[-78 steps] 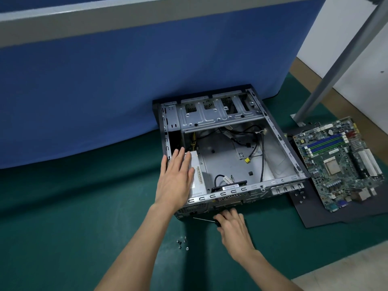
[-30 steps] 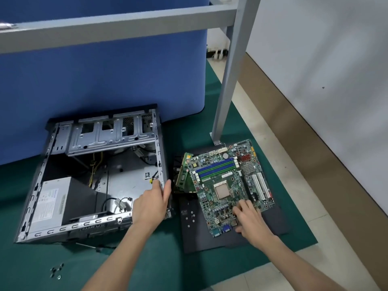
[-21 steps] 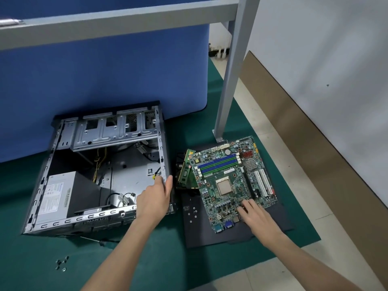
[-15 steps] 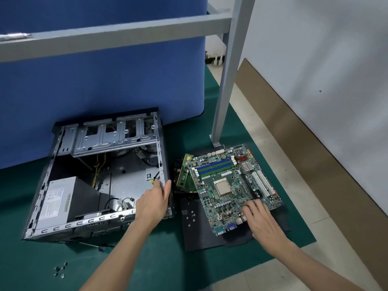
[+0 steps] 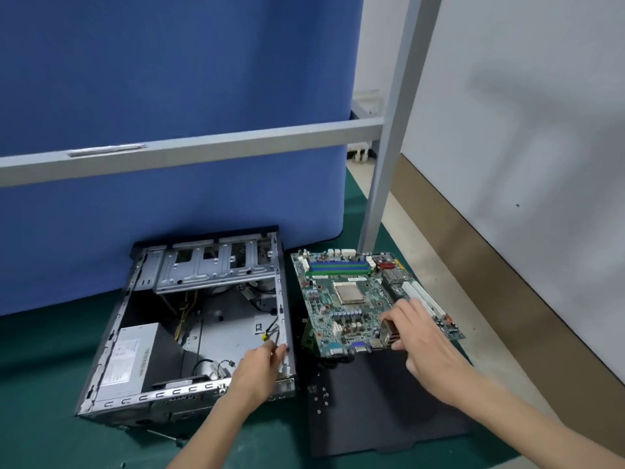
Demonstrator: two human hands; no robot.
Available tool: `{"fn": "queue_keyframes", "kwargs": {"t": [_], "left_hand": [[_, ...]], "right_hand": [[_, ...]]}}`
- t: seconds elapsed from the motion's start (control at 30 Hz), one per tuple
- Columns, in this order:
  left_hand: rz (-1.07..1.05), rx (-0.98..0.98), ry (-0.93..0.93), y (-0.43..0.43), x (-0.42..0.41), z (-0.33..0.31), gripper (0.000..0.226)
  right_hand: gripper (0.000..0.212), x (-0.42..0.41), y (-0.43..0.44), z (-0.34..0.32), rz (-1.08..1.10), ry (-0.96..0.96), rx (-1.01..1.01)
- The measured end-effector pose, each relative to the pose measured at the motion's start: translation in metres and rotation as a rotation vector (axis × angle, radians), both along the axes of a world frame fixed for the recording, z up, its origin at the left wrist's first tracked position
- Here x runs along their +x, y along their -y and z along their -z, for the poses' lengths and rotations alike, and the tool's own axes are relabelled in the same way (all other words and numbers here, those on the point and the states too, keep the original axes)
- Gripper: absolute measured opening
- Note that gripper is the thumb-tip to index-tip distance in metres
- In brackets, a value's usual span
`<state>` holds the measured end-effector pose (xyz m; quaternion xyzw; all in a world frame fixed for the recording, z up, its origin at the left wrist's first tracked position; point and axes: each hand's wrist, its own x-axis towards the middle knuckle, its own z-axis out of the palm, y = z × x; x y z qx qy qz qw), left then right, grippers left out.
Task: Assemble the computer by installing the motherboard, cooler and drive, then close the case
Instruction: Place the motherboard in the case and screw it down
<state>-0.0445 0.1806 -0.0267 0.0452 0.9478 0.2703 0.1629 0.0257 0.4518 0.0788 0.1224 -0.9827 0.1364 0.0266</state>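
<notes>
A person's right hand (image 5: 422,343) grips the motherboard (image 5: 351,299) at its near edge, thumb and curled fingers pinching the board at the metal port block (image 5: 389,335). The board sits just right of the open case (image 5: 162,394), tilted, and its near edge appears raised off the black side panel (image 5: 372,411) lying on the green mat (image 5: 40,384).

The left hand (image 5: 260,370) reaches to the case's right wall beside loose cables (image 5: 272,328); motion blur makes it impossible to tell whether its fingers pinch a cable or merely touch the wall.

The board looks light, thin and stiff but fragile — best held by its edges or the port block, clear of the bare processor socket and the slots, and kept level, since one-handed lifting may flex it.

Inside the case, a power supply (image 5: 128,357) fills the near left corner, an empty drive cage (image 5: 216,265) spans the far end, and the floor plate is bare except for wiring. Small screws (image 5: 319,396) dot the side panel.
</notes>
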Motion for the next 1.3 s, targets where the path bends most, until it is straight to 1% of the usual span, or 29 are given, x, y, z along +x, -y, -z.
{"fn": "queue_keyframes", "kwargs": {"t": [0.1,0.23,0.4,0.57,0.63,0.73,0.8,0.93,1.03,1.1,1.13,1.17,1.2,1.27,1.3], "left_hand": [[-0.024,-0.040,-0.026,0.022,-0.002,-0.004,0.027],[-0.077,-0.089,-0.060,0.068,-0.010,-0.004,0.018],[-0.075,-0.175,-0.097,0.122,-0.036,0.003,0.022],[0.089,-0.226,-0.092,0.145,-0.071,0.018,0.030],[0.164,-0.243,-0.098,0.149,-0.088,0.027,0.036],[0.330,-0.315,-0.105,0.147,-0.113,0.040,0.045],[0.427,-0.359,-0.122,0.140,-0.128,0.047,0.056],[0.505,-0.370,-0.155,0.119,-0.153,0.063,0.076],[0.555,-0.386,-0.165,0.098,-0.167,0.073,0.075],[0.581,-0.399,-0.132,0.085,-0.178,0.080,0.078],[0.593,-0.421,-0.101,0.079,-0.184,0.083,0.076],[0.576,-0.418,-0.060,0.073,-0.191,0.087,0.072],[0.553,-0.372,0.009,0.067,-0.199,0.091,0.065],[0.338,-0.025,0.091,0.061,-0.207,0.094,0.052],[0.222,0.126,0.077,0.059,-0.210,0.099,0.049]], "right_hand": [[0.053,-0.024,0.026,-0.012,-0.033,-0.073,-0.070],[0.051,-0.057,0.071,-0.010,-0.050,-0.101,-0.148],[0.047,-0.091,0.121,0.004,-0.020,-0.106,-0.190],[0.045,-0.117,0.148,0.012,0.085,-0.059,-0.222],[0.043,-0.129,0.154,0.014,0.149,-0.042,-0.205],[0.039,-0.147,0.159,0.017,0.229,-0.032,-0.190],[0.038,-0.157,0.160,0.018,0.268,-0.027,-0.184],[0.037,-0.176,0.160,0.022,0.308,-0.001,-0.201],[0.038,-0.185,0.158,0.026,0.312,0.017,-0.212],[0.038,-0.191,0.155,0.028,0.317,0.026,-0.228],[0.037,-0.194,0.154,0.029,0.316,0.029,-0.235],[0.037,-0.196,0.154,0.030,0.316,0.032,-0.241],[0.036,-0.198,0.153,0.031,0.316,0.033,-0.249],[0.037,-0.200,0.152,0.033,0.310,0.029,-0.260],[0.038,-0.201,0.151,0.033,0.310,0.026,-0.263]]}}
